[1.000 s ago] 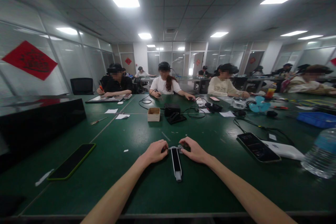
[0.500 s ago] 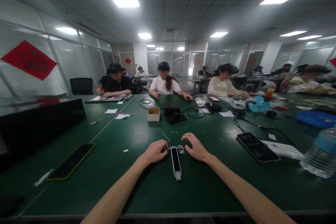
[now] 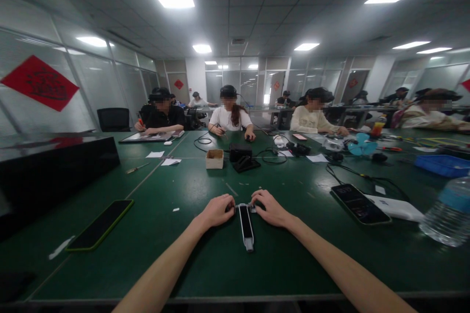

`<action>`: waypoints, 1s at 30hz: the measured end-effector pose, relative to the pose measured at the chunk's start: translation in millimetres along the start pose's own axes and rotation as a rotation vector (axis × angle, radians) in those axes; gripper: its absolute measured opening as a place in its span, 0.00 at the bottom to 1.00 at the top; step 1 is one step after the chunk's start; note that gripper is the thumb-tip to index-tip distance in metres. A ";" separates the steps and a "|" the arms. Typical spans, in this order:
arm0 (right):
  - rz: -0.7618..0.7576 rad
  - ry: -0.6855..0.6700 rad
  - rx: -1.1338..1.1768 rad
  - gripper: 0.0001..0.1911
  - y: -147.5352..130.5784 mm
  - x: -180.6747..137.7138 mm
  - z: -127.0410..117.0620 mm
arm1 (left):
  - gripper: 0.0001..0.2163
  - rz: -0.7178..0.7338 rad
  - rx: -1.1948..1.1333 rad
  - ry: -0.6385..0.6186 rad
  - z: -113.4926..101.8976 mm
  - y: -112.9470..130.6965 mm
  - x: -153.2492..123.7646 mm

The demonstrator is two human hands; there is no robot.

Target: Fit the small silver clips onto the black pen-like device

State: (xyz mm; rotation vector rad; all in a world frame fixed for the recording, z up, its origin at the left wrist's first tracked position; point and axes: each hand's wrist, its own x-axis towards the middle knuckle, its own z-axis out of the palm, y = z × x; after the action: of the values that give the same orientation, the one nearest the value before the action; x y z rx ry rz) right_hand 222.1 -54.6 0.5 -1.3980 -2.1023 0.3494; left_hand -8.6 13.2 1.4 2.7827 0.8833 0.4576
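A long narrow black and silver device (image 3: 246, 225) lies on the green table (image 3: 227, 264), pointing toward me. My left hand (image 3: 217, 211) is curled, its fingertips pressed against the far left end of the device. My right hand (image 3: 269, 208) rests at the far right end, fingers bent down over a small metal part (image 3: 251, 207) attached there. Both forearms stretch across the table from the near edge.
A phone in a green case (image 3: 100, 225) lies at left, another phone (image 3: 360, 204) on a white pad at right, a water bottle (image 3: 447, 210) far right. A small cardboard box (image 3: 215, 159), black charger and cables sit beyond. Several people work across the table.
My right hand lifted off the small metal part half a second ago with fingers spread, and has now come back down onto it. My left hand has stayed put.
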 end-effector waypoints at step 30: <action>0.214 0.068 -0.337 0.16 42.9 16.3 4.3 | 0.06 -0.112 -0.055 0.109 2.8 -1.9 -3.2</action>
State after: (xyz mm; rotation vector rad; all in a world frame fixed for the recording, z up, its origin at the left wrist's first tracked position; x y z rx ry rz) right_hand 247.3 -21.7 -19.6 -1.8087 -2.0264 0.0274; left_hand -11.2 12.5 -2.5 2.6634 1.0274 0.6098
